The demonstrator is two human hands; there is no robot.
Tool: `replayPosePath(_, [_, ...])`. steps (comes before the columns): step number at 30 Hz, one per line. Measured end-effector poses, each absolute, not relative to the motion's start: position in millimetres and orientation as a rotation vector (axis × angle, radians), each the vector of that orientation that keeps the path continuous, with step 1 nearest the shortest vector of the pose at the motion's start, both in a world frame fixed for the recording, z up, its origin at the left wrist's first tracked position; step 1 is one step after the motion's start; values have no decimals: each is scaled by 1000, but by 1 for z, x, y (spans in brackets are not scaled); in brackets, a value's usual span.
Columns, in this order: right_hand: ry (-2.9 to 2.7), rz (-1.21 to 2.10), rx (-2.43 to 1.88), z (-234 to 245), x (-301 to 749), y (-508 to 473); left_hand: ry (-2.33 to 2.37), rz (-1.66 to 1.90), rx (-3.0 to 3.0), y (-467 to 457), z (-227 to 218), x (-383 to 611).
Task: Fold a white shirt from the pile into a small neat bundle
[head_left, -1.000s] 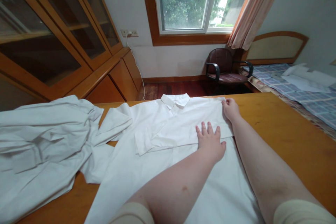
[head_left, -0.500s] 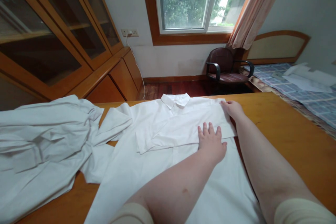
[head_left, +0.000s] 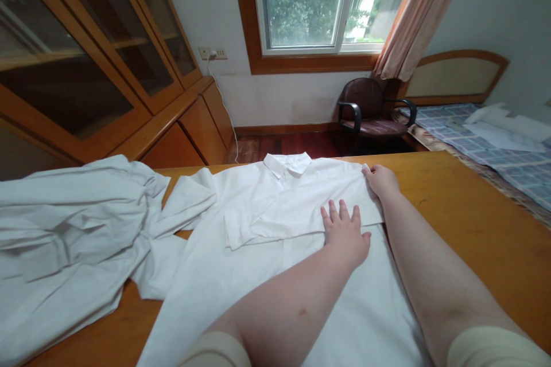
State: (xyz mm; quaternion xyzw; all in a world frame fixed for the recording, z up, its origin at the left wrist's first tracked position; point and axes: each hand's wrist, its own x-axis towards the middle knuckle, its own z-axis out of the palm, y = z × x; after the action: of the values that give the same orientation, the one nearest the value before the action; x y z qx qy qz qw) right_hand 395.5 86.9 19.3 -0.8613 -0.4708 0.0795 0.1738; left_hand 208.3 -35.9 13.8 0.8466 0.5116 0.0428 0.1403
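A white collared shirt (head_left: 275, 206) lies flat on the wooden table (head_left: 465, 212), collar at the far edge, with its right sleeve folded across the chest. My left hand (head_left: 344, 232) rests flat on the lower edge of that folded sleeve, fingers spread. At the shirt's right shoulder, my right hand (head_left: 381, 180) has its fingers curled on the fabric edge and pinches it.
A heap of white garments (head_left: 64, 235) covers the table's left side. Wooden cabinets with glass doors (head_left: 86, 63) stand at the left. Beyond the table are a dark armchair (head_left: 370, 112), a window (head_left: 318, 0) and a bed with folded white cloth (head_left: 503, 129).
My right hand drew slightly back and in along the shoulder edge, and the folded sleeve's right edge shifted a little left. My left hand stayed pressed in place.
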Motion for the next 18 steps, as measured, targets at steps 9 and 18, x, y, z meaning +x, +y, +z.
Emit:
replayPosePath(9, [-1403, 203, -2454, 19, 391, 85, 1446, 127, 2440, -38, 18, 208])
replayPosePath(18, [-1271, 285, -2345, 17, 398, 80, 1487, -131, 2360, -1, 78, 125])
